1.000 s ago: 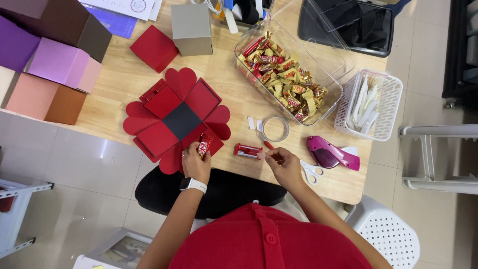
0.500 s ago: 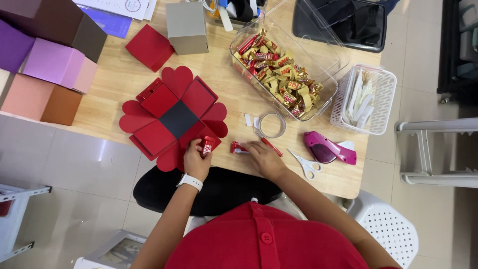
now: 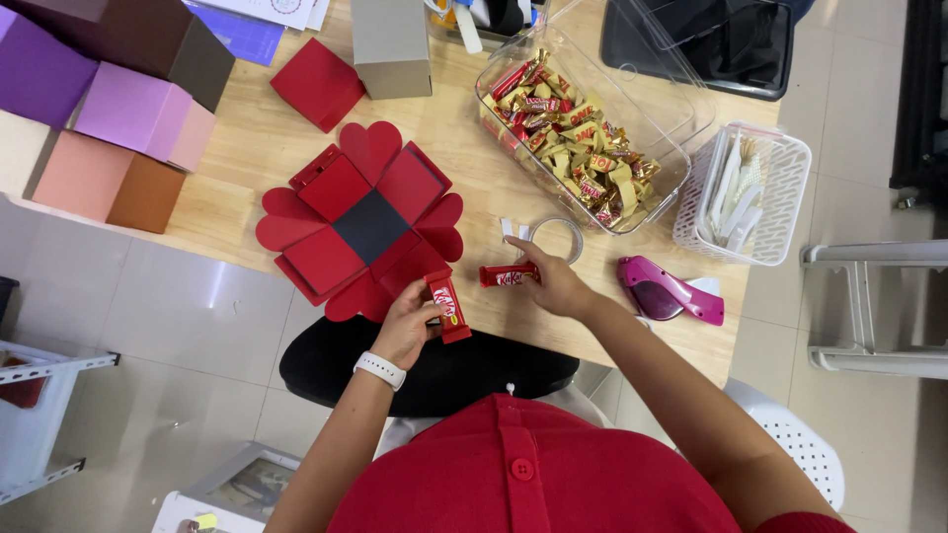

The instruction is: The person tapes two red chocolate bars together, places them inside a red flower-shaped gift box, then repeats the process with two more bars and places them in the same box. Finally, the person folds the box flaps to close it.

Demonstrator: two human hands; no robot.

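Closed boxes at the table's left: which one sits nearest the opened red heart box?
The peach and brown box, at the table's front left edge. The pink box, purple box and dark brown box lie farther back from the opened red heart box.

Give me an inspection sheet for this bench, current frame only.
Surface: wooden table, tiled floor around it.
Job's things: unfolded red heart-flap box; two red candy bars.
Clutter: clear tub of wrapped candies, white basket, tape ring, pink tool, coloured boxes.
Grippers: left hand holds candy bar; right hand touches second candy bar.
Cables: nothing seen.
Surroundings: white racks both sides.
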